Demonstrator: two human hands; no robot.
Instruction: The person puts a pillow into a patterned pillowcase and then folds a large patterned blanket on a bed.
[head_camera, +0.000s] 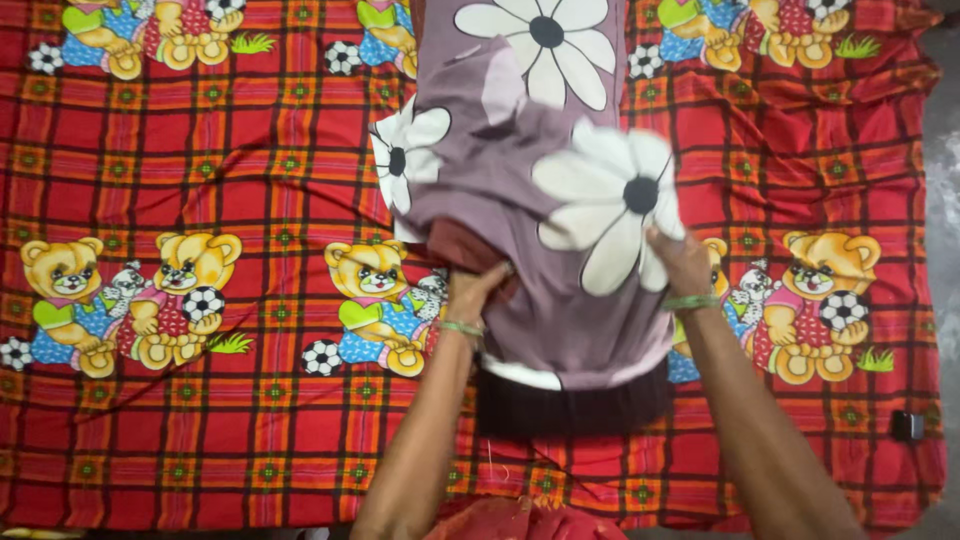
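Note:
A mauve pillow cover (520, 180) printed with large white daisies lies lengthwise on the bed, with a dark maroon pillow (575, 410) showing at its near open end. My left hand (472, 292) grips the cover's left edge near the opening, fingers tucked into the fabric. My right hand (680, 262) holds the cover's right edge beside a white daisy. Both wrists wear green bangles. The pillow's far end is hidden inside the cover.
A red plaid bedsheet (180, 150) with teddy bears and footballs covers the bed. A small black object (907, 426) lies near the sheet's right edge. Grey floor (945, 180) shows at the far right. Red cloth (510, 520) sits at the bottom centre.

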